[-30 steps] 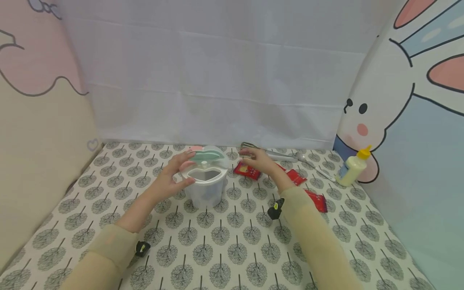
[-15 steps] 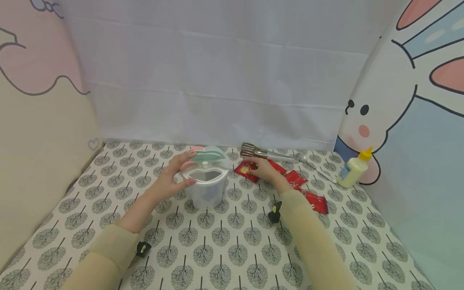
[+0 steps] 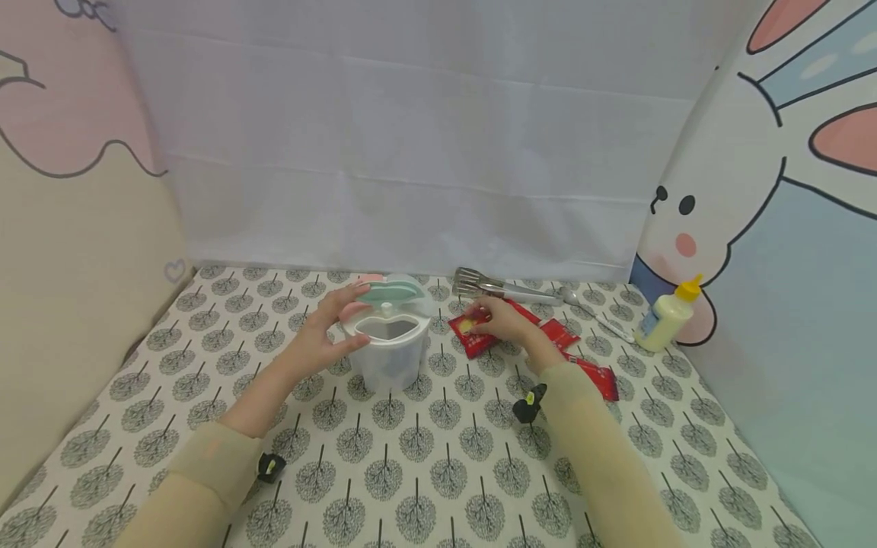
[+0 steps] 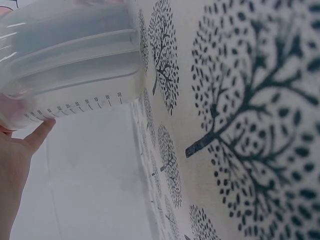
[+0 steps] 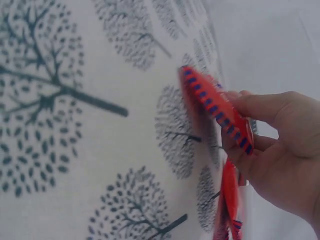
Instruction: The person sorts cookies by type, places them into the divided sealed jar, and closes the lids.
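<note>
A clear plastic container (image 3: 390, 369) with printed measuring marks stands upright on the patterned cloth, its green-and-pink flip lid (image 3: 393, 291) raised. My left hand (image 3: 317, 339) holds it at the left of the rim, with the thumb at the front and fingers by the lid. In the left wrist view, a fingertip meets the container wall (image 4: 85, 75) near the scale. To the right, my right hand (image 3: 503, 320) pinches a red packet (image 3: 473, 344) between thumb and fingers. The right wrist view shows this packet (image 5: 215, 107) tilted, with a blue-striped edge.
More red packets (image 3: 560, 333) lie right of and beneath my right forearm. Behind them are a slotted metal utensil (image 3: 473, 281) and a long-handled spoon (image 3: 569, 295). A glue bottle (image 3: 663, 323) with a yellow cap stands at the right. White fabric (image 3: 411, 152) hangs along the back.
My right hand has come down onto the red packet and pinched it; the packet has turned and shifted slightly right. The left hand stays on the container.
</note>
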{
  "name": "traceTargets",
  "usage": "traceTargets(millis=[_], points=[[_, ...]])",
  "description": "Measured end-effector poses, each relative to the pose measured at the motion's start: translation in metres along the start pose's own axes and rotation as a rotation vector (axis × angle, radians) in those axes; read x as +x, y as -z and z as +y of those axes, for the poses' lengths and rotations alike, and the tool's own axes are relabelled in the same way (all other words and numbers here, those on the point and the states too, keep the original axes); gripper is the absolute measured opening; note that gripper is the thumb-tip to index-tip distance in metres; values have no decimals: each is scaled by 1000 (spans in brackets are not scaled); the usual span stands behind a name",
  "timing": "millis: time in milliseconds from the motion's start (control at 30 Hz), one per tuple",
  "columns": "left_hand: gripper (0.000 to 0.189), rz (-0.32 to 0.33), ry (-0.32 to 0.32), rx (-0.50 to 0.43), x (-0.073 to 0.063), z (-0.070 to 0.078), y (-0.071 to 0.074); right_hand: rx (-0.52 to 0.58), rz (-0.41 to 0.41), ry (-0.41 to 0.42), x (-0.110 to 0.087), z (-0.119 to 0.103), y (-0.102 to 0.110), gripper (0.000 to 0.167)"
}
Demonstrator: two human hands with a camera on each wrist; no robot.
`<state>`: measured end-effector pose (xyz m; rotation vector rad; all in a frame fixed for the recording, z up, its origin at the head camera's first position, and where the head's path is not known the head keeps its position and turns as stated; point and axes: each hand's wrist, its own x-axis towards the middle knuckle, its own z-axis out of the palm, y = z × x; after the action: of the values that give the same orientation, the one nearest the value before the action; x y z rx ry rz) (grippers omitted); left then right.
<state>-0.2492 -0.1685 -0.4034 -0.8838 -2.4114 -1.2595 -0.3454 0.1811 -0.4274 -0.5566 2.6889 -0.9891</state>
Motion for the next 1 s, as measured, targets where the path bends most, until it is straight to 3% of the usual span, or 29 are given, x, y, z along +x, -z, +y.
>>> traceTargets(millis=[100,333,533,600,833,1000], points=[[79,-4,21,-9,0,0,0,11,4,-3,-5,-7,7,28],[78,-9,60,-37,1,6,1,216,48,-8,-18,-36,24,31],[74,-18,26,-56,2,33,8,140,168,62,-30,-67,39,33],[74,-23,28,-56,2,36,9,120,219,102,-34,-77,43,32],[79,-16,43,-52,1,5,1,111,337,236,-51,-112,53,29],[79,-11,8,-63,1,2,1,169,369,341,-62,-137,49,27]])
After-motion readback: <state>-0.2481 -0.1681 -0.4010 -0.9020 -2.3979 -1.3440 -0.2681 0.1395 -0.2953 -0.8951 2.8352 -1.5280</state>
